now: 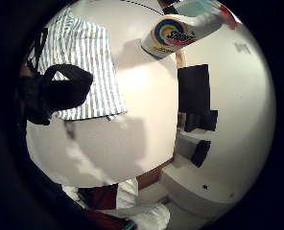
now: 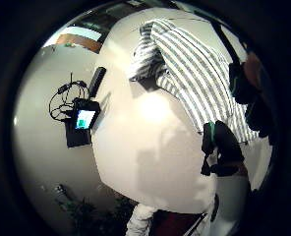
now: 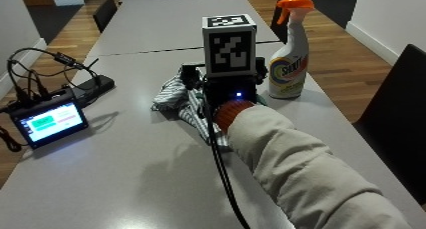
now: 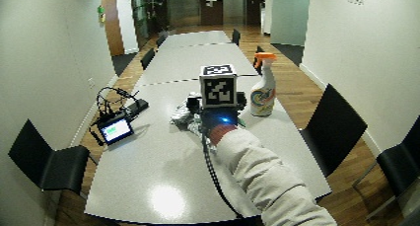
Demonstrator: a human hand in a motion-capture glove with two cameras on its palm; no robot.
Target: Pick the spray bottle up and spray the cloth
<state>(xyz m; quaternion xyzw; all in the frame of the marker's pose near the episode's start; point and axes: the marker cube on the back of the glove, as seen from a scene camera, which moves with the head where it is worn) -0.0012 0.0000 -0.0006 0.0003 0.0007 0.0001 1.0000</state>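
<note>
Sleeve (image 3: 303, 164) in beige came in from the near edge of the grey desk (image 3: 120, 184), ending at an orange cuff just behind the gloved right hand (image 3: 229, 96). The hand hovered above the desk over the near part of the striped cloth (image 3: 174, 96); it held nothing, and the palm views showed dark fingers (image 1: 65, 86) hanging loosely curled above the cloth, not closed on anything. The cloth was white with thin dark stripes, lying bunched on the desk, its far-left end crumpled into a small heap. Left of the hand and well apart from the cloth, a small screen (image 3: 50, 123) sat lit near the desk's left edge, with a tangle of black cables (image 3: 40, 69) behind it. The spray bottle (image 3: 290, 49) stood upright on the desk just beyond and to the right of the hand, near the right edge, apart from both hand and cloth: white body, colourful round label, orange trigger head. A black chair (image 3: 399, 104) stood off the right side of the desk. Further desks ran on behind.
</note>
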